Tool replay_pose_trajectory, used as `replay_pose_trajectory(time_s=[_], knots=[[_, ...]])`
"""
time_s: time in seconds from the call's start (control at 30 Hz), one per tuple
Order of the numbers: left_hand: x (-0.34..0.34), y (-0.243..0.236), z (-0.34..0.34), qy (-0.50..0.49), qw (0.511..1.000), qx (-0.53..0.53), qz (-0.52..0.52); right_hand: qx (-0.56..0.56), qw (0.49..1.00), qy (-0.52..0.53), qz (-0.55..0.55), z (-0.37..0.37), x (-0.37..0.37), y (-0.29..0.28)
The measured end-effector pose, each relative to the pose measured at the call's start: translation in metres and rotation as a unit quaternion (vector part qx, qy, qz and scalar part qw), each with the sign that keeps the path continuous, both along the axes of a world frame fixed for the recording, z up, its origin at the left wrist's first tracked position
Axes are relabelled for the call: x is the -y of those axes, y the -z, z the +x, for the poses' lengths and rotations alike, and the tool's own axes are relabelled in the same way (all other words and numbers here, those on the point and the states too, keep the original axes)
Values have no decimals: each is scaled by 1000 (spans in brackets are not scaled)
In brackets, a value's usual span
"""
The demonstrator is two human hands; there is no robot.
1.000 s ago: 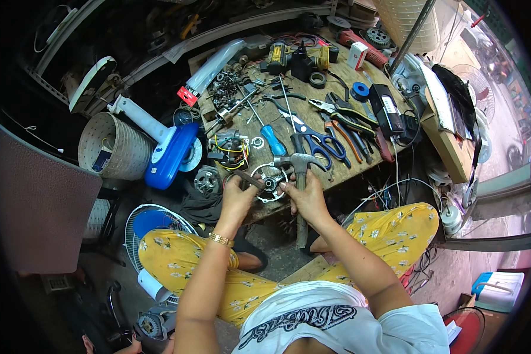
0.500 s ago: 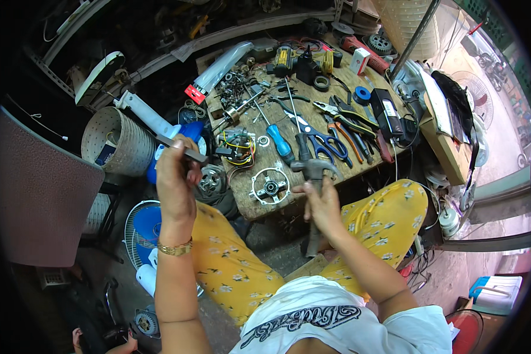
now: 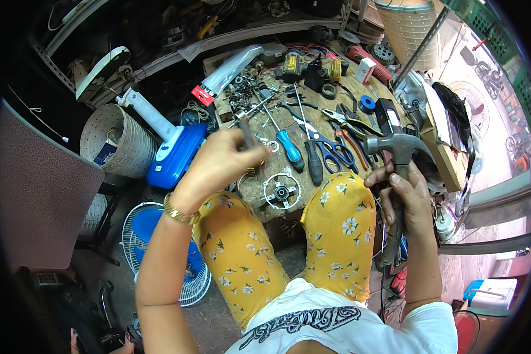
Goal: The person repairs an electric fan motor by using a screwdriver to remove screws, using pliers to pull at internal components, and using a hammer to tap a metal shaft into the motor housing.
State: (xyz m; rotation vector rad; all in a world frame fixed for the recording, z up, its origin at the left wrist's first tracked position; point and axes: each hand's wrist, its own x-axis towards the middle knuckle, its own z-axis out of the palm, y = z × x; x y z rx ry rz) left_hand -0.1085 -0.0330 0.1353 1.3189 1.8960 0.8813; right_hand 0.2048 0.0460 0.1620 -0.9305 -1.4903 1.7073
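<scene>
Now one hammer (image 3: 397,154) clenched in rt hand (image 3: 408,197), lft hand (image 3: 221,162) pinching one thin metal rod (image 3: 247,135).

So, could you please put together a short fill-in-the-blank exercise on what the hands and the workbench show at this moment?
1. The right hand grips a ____ by its handle.
2. The left hand pinches a thin metal pin between its ____.
3. The round metal hub lies on the wooden workbench between the person's ____.
4. The screwdriver on the workbench has a ____ handle.

Missing words: hammer; fingers; knees; blue
</scene>
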Motion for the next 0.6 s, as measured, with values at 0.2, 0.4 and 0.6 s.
replay_pose_trajectory(time_s=[0.2,0.4,0.6], knots=[[-15,25,21,177,894,-399,-105,-24,1000,1,9,-18,-7,6],[-29,68,28,188,876,-428,-117,-47,999,15,20,-13,-11,2],[-33,84,38,212,873,-436,-54,-49,998,23,19,-8,-6,5]])
